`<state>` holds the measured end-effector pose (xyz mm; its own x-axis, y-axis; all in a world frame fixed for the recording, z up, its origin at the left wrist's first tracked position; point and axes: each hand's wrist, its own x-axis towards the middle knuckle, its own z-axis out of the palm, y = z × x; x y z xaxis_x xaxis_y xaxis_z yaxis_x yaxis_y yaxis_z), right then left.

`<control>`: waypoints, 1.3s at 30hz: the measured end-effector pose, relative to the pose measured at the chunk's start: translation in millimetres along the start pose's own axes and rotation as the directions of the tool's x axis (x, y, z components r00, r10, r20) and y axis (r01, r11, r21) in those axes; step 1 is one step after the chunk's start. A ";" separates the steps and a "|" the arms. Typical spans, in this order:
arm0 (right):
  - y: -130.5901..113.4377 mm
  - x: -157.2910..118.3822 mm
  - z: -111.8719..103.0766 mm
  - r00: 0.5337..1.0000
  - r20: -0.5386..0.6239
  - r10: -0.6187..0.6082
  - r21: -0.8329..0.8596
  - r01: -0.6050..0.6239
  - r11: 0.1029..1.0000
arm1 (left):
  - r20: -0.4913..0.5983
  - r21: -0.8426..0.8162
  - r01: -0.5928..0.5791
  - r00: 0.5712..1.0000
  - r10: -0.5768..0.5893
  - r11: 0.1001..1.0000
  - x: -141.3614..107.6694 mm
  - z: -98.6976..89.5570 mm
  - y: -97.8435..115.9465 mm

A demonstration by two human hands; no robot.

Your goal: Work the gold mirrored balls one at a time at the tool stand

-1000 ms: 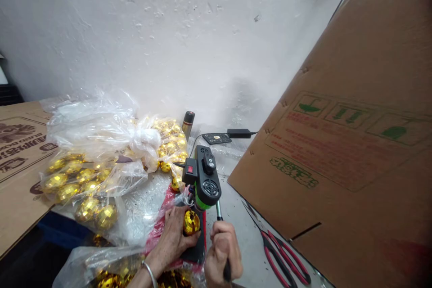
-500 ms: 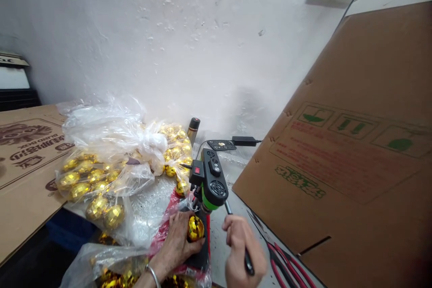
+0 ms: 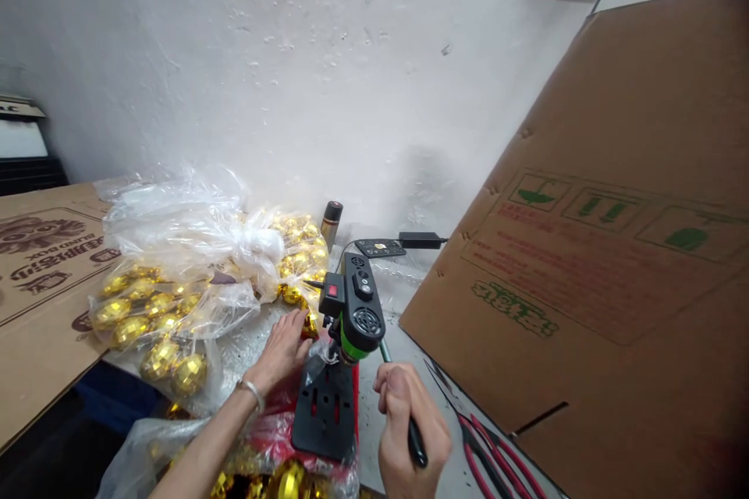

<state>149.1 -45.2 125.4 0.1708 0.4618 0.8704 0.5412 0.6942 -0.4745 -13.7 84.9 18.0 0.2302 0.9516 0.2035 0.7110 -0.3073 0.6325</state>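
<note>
My right hand (image 3: 409,429) is closed around the black-handled lever (image 3: 417,440) of a small bench drill press (image 3: 363,300), which has a black and green head. Its slotted black base plate (image 3: 324,413) is bare. My left hand (image 3: 284,347) lies left of the drill's column, palm down with fingers stretched forward. Its fingertips are at a shiny gold mirror-faceted ball (image 3: 310,323), partly hidden by the hand; I cannot tell whether they touch it. Red plastic wrap shows under and beside the base.
Clear bags of gold balls (image 3: 157,304) lie at left, and an open bag (image 3: 175,437) of them stands in front. A large carton (image 3: 585,249) leans at right, beside red-handled pliers (image 3: 497,452). A spray can (image 3: 331,222) and power adapter (image 3: 421,240) sit near the wall.
The gold ball my left hand held on the base plate is gone from there. That hand has moved forward and left, to another ball behind. My right hand stays on the lever.
</note>
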 end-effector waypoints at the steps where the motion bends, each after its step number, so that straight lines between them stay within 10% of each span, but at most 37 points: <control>1: -0.1 0.6 -0.1 1.000 0.002 -0.001 0.003 0.001 1.000 | 0.014 -0.007 0.003 1.000 -0.003 1.000 12.8 2.6 4.3; 7: -2.2 4.3 1.0 0.999 0.002 -0.033 -0.004 0.033 0.999 | 0.035 -0.126 0.121 0.992 -0.117 0.985 38.3 12.4 13.7; 14: -4.1 6.5 -1.6 1.000 0.026 -0.003 -0.016 0.003 1.000 | 0.018 -0.480 0.250 0.961 -0.275 0.841 -15.5 -19.7 8.3; 17: -7.6 14.8 -2.1 1.000 0.027 0.012 -0.037 -0.011 0.999 | 0.073 -0.736 0.268 0.944 -0.321 0.621 -57.5 -15.3 18.1; 20: -11.6 26.1 -2.2 1.000 0.014 0.009 -0.064 -0.008 0.998 | 0.195 -0.943 0.277 0.910 -0.366 0.187 -91.7 5.9 26.3; 22: -13.9 32.5 -2.6 1.000 0.017 0.007 -0.080 -0.006 0.997 | 0.247 -0.945 0.310 0.885 -0.395 0.105 -102.5 22.0 26.6; 29: -17.3 37.3 -5.2 0.999 0.053 0.011 -0.108 -0.006 0.994 | -0.028 -0.739 0.285 0.892 -0.450 0.611 -92.7 44.6 13.2; 39: -16.5 31.8 -5.1 0.998 0.061 0.017 -0.094 -0.011 0.996 | -0.149 -0.469 0.041 0.981 -0.124 0.882 -91.9 53.2 2.8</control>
<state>149.8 -44.7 161.6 0.1290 0.5061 0.8527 0.6144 0.6342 -0.4694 2.5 -3.5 -38.7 0.0390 0.9719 0.2321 0.3254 -0.2320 0.9167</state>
